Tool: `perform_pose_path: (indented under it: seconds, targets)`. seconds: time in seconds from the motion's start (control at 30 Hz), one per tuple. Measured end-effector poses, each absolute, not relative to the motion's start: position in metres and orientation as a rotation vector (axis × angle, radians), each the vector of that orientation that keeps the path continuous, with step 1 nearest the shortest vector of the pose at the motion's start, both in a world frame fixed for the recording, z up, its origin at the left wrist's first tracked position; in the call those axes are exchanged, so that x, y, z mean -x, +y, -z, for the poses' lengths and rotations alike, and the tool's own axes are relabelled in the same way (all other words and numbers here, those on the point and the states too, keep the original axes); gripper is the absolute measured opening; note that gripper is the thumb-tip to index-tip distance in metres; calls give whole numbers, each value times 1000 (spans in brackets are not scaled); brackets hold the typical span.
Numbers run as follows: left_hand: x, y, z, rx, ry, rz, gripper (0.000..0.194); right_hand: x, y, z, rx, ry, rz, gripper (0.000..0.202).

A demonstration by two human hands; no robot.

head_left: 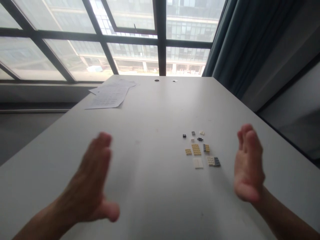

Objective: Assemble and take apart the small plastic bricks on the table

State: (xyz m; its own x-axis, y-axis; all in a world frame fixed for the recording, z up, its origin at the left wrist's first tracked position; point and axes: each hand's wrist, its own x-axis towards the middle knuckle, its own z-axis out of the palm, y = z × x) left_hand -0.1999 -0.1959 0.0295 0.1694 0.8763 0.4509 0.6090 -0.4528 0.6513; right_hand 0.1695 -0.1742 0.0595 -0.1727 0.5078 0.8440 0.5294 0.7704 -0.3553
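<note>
My left hand [91, 180] is held above the left part of the table, thumb apart from the stretched fingers, holding nothing. On the other side my right hand [248, 165] is raised with its palm turned inward, also open and slightly blurred. Nearest to it lie small building bricks: a white and dark grey studded piece [213, 161], a grey and yellow one [206, 148], a yellow plate [196, 149], a smaller yellow plate [188, 152] and a smooth white tile piece [198, 163]. Behind these are several tiny parts, among them a black piece [184, 136] and a dark one [200, 139]. Neither hand touches them.
The white table [160, 110] stretches away to a large window [140, 60]. Printed paper sheets [110, 95] lie at its far left. Two round holes, one of them a dark hole [156, 80], are near the far edge. A blue-grey curtain [240, 43] hangs at right.
</note>
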Motion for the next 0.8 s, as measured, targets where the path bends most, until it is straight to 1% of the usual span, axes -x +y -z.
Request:
perform_pose_path:
  seconds: [0.07,0.13,0.27,0.33,0.43,0.63,0.73,0.8]
  targets:
    - [194,-211,-27,-2321,1389,-963,69,-153,-192,-52,699,-2277,57,100]
    - [192,-221,-24,-2490,1319,-726,77,-137,-202,-39,510,-2615,12,106]
    - [194,-226,-19,-2730,1041,-218,97,-116,-203,-17,424,-2920,-257,98]
    - [196,-226,-17,-2757,998,-79,103,-111,-200,-13,468,-2972,-409,98]
    - [198,-226,-13,-2728,1024,-49,104,-109,-198,-11,521,-2963,-536,100]
    - [200,-225,-4,-2642,1012,-43,104,-109,-197,-12,556,-2975,-688,100]
    - [199,-225,-4,-2615,1020,-31,104,-109,-197,-11,553,-2964,-675,97]
    - [199,-226,-6,-2604,1032,-38,103,-110,-199,-7,534,-2926,-604,93]
